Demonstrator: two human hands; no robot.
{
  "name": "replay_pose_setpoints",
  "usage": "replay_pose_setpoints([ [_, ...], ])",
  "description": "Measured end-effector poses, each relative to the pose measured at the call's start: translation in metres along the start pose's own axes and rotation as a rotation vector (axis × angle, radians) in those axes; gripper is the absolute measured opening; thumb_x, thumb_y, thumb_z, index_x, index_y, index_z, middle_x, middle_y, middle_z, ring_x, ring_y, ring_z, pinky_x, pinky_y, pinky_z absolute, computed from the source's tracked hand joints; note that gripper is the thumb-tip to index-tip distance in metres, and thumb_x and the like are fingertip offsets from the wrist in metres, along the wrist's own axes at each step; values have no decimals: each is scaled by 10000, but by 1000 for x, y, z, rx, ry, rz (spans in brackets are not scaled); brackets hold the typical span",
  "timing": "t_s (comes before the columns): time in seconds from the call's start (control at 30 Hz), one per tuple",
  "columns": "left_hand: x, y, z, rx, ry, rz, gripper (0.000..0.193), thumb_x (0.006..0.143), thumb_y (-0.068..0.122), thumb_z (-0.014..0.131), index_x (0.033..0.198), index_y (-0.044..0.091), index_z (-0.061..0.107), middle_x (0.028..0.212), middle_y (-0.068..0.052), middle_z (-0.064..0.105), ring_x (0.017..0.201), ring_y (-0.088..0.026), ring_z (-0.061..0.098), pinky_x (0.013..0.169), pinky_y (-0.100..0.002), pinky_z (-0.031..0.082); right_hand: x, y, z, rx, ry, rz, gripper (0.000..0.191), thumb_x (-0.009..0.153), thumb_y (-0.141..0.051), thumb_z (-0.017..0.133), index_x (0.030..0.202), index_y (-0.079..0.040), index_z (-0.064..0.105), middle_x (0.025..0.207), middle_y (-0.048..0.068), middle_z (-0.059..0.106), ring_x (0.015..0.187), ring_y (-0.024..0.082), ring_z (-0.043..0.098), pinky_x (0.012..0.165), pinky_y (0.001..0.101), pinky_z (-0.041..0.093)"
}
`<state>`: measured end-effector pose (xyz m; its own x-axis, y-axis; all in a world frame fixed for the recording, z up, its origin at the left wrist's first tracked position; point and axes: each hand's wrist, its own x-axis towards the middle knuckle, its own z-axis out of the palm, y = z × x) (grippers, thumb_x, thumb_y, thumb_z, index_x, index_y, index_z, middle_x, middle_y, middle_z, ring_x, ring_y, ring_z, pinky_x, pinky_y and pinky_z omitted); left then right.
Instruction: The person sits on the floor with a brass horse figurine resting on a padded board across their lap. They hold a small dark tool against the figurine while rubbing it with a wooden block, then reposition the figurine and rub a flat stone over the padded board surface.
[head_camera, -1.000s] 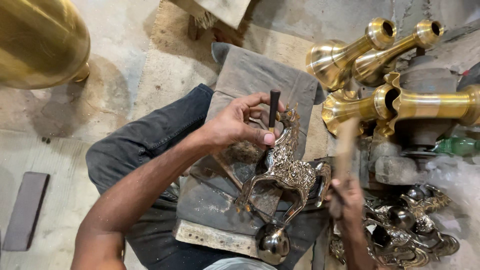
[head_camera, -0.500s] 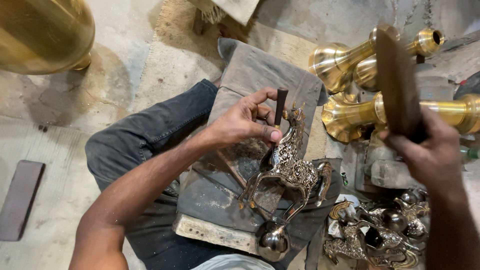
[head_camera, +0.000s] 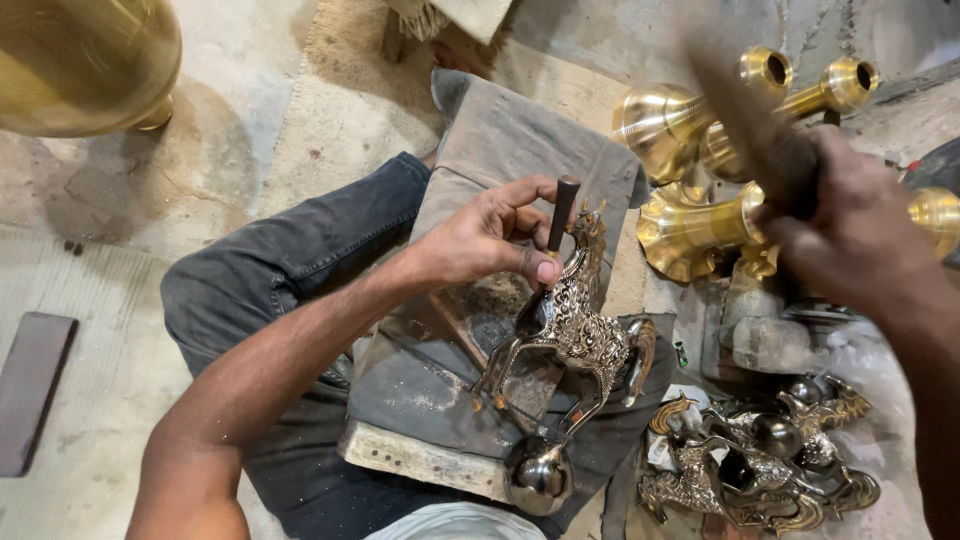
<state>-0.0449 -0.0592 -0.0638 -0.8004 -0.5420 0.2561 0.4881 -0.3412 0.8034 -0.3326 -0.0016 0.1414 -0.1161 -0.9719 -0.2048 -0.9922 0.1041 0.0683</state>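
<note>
While the left hand (head_camera: 490, 240) pinches a dark punch (head_camera: 559, 215) between thumb and fingers, its tip rests on the ornate metal horse figurine (head_camera: 575, 325), which lies on a grey cloth (head_camera: 500, 140) over the lap. The right hand (head_camera: 850, 235), blurred, has its fingers wrapped around a dark hammer handle (head_camera: 745, 120), raised above brass vases (head_camera: 690, 225)

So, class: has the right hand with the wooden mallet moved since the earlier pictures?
Yes. The right hand has risen from beside the ornate horse figure, up to the brass vases, mallet raised.
</note>
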Motion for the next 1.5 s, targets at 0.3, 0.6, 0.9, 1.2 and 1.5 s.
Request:
replay_pose_setpoints([
  [0.3, 1, 1, 3, -8, 15, -49, 703, 871, 51, 826, 1476, 80, 471, 890, 9, 646, 848, -101, 672, 775, -301, 617, 2, 10, 7, -63, 150, -275, 370, 820, -16, 697, 1177, -26, 602, 955, 164, 676, 831, 308, 672, 772, 447, 587],
  [0.6, 5, 9, 5, 71, -30, -55, 762, 859, 75, 834, 1517, 99, 451, 883, 24, 620, 849, -99, 668, 791, -296, 625, 1, 14, 15, -214, 293, -384, 315, 812, -14, 720, 1112, -5, 624, 931, 155, 681, 837, 291, 684, 702, 408, 591],
  [0.9, 6, 11, 10, 206, -16, -51, 737, 857, 123, 863, 1493, 99, 493, 849, 37, 588, 831, -97, 637, 787, -303, 601, 3, 29, 25, -104, 229, -306, 293, 915, 24, 694, 1200, 9, 632, 1010, 175, 688, 848, 259, 664, 764, 378, 586],
  [1.2, 7, 18, 10, 163, -66, -112, 720, 858, 178, 842, 1478, 98, 486, 853, 27, 608, 826, -108, 666, 737, -299, 634, 4, 25, 28, 84, 222, -281, 294, 869, 52, 701, 1149, 12, 621, 957, 172, 695, 800, 245, 681, 731, 390, 614],
  [1.5, 7, 20, 11, 205, -86, -92, 754, 856, 185, 847, 1503, 84, 473, 860, 27, 575, 820, -104, 630, 744, -289, 607, 1, 19, 32, 302, 168, -117, 388, 891, -22, 722, 1241, 18, 559, 1000, 173, 685, 842, 279, 692, 773, 409, 610],
])
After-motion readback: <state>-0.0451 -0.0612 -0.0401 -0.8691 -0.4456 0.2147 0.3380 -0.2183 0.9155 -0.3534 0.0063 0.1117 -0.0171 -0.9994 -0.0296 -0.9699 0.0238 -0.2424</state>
